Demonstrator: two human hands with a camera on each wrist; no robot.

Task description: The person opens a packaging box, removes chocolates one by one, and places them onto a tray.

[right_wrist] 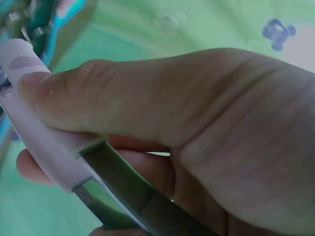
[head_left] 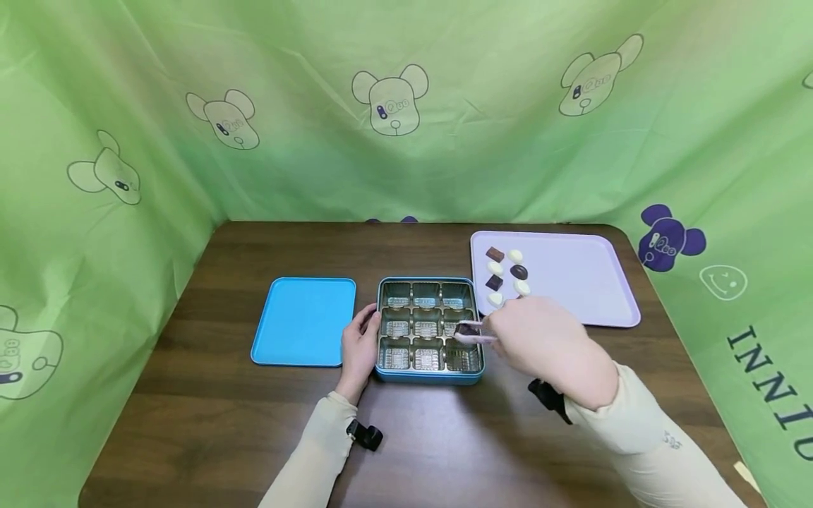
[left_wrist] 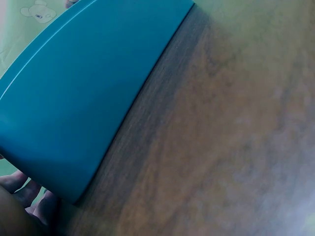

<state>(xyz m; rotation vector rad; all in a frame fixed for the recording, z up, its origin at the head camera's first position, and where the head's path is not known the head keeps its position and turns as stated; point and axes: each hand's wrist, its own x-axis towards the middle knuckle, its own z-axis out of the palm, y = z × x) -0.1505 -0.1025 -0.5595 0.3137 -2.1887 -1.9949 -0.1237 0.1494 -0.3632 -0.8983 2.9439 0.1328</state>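
Note:
A blue tin box [head_left: 428, 375] with a silver nine-cell insert stands mid-table. My left hand [head_left: 359, 343] rests against its left wall [left_wrist: 74, 88], fingers fairly straight. My right hand [head_left: 540, 337] grips pink-tipped tongs [head_left: 475, 334], thumb pressed on one arm [right_wrist: 29, 73]. The tong tips hold a dark chocolate [head_left: 466, 329] over the right cell of the middle row. The other cells look empty.
The blue lid [head_left: 305, 321] lies flat to the left of the box. A lilac tray [head_left: 584, 282] at the back right carries several dark and white chocolates [head_left: 506, 274] near its left side. Green printed cloth walls surround the brown table [head_left: 444, 451].

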